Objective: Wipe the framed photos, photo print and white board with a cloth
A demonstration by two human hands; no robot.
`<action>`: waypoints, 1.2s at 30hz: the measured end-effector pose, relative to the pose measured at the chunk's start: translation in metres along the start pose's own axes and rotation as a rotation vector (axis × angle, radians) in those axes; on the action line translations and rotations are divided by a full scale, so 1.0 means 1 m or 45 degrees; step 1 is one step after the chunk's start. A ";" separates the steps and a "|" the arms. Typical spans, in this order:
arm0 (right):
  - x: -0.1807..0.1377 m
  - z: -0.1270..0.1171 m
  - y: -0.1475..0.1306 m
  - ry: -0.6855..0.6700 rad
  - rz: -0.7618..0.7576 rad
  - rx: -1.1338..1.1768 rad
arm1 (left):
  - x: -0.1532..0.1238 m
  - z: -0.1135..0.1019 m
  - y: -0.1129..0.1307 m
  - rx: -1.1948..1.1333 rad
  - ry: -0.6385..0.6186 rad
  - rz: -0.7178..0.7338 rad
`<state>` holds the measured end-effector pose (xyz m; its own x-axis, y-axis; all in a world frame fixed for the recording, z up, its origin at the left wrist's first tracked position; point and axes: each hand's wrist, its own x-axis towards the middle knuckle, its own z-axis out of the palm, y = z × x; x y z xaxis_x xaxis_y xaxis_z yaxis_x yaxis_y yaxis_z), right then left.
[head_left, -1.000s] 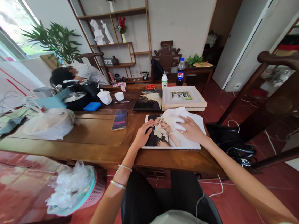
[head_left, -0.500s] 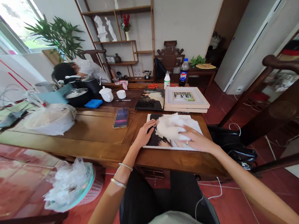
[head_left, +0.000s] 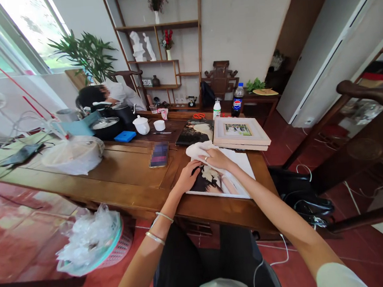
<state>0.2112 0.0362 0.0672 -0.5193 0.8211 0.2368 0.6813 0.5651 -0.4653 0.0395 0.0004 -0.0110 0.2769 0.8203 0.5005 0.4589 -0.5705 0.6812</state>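
A photo panel (head_left: 208, 180) with a dark and white portrait print lies flat at the table's front edge before me. My left hand (head_left: 188, 176) rests on its left edge, fingers stretched flat over the print, touching it. A white cloth (head_left: 195, 149) is bunched under my right hand (head_left: 218, 159), which grips it and presses it near the panel's upper left corner. My right fingers lie close to the left fingertips. The cloth and my right forearm hide part of the print.
Behind the panel are another dark photo panel (head_left: 193, 132), stacked white frames (head_left: 240, 130), a white bottle (head_left: 217, 109) and a cola bottle (head_left: 237, 100). Left lie a phone (head_left: 159, 155) and a bagged round bundle (head_left: 73, 156). A bin (head_left: 115, 246) stands below. A person (head_left: 120, 91) leans at the far side.
My right hand has swept the white cloth leftward and away from me, from the panel's right-middle to its upper left corner. My left hand stays on the left edge. The view has shifted slightly.
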 end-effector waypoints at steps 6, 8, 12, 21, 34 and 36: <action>-0.042 -0.011 0.021 0.030 -0.022 -0.038 | 0.000 0.000 0.001 -0.026 -0.007 0.000; -0.066 -0.020 0.038 0.057 0.035 -0.075 | 0.000 0.001 0.000 -0.043 0.000 0.011; -0.100 -0.032 0.064 0.143 0.166 -0.165 | 0.000 0.002 0.001 -0.046 0.008 0.000; -0.152 -0.010 -0.023 -0.080 -0.230 -0.245 | 0.000 0.001 0.000 -0.081 0.005 0.019; -0.107 -0.027 0.049 0.150 0.059 -0.384 | 0.000 0.001 0.002 -0.058 0.001 -0.004; -0.097 -0.028 0.054 0.156 0.075 -0.401 | 0.000 0.001 0.002 -0.052 0.002 0.000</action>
<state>0.3126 -0.0104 0.0435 -0.4218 0.8457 0.3268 0.8440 0.4980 -0.1994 0.0416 -0.0007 -0.0106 0.2755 0.8203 0.5012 0.4239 -0.5716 0.7026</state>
